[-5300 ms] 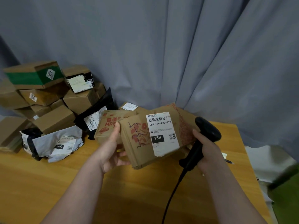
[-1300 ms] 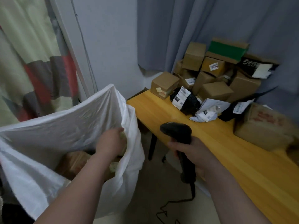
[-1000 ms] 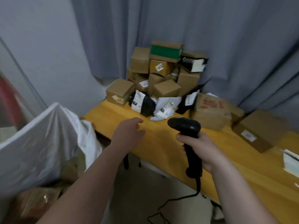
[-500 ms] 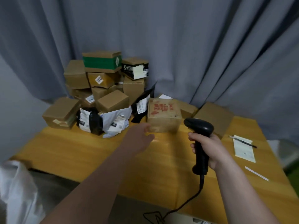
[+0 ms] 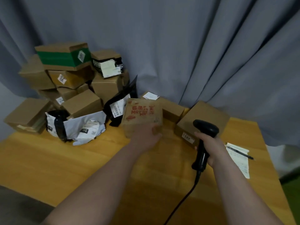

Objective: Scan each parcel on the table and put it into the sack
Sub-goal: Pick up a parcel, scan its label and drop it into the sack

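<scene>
The view is back on the bench (image 5: 48,159) after a trip to the sack, which now lies out of sight off to the left. The left hand (image 5: 145,138), which was reaching empty through the air half a second ago, has landed on the red-printed box (image 5: 142,114). Its grip is closing round the near lower corner of that box, with a thumb or finger curled onto the front, though blur hides the details. So one parcel looks finished and this box is the next to scan; it still sits on the bench, in the middle near the curtain (image 5: 194,54). No barcode label shows on the faces turned this way, so it probably needs turning before the scan. The right hand (image 5: 211,148) keeps a closed grip on the handle of the black scanner (image 5: 205,129), held upright just right of the box, its cord (image 5: 183,197) trailing toward the near edge. A black bag (image 5: 119,108) leans against the box's left side and a plain box (image 5: 203,119) stands close on its right, so lifting it straight back toward the person looks the freest way out. Further left stands the pile of boxes (image 5: 73,82) with a grey bag (image 5: 84,127) in front, all still to do. A paper slip (image 5: 240,161) and a pen (image 5: 241,153) lie at the far right.
</scene>
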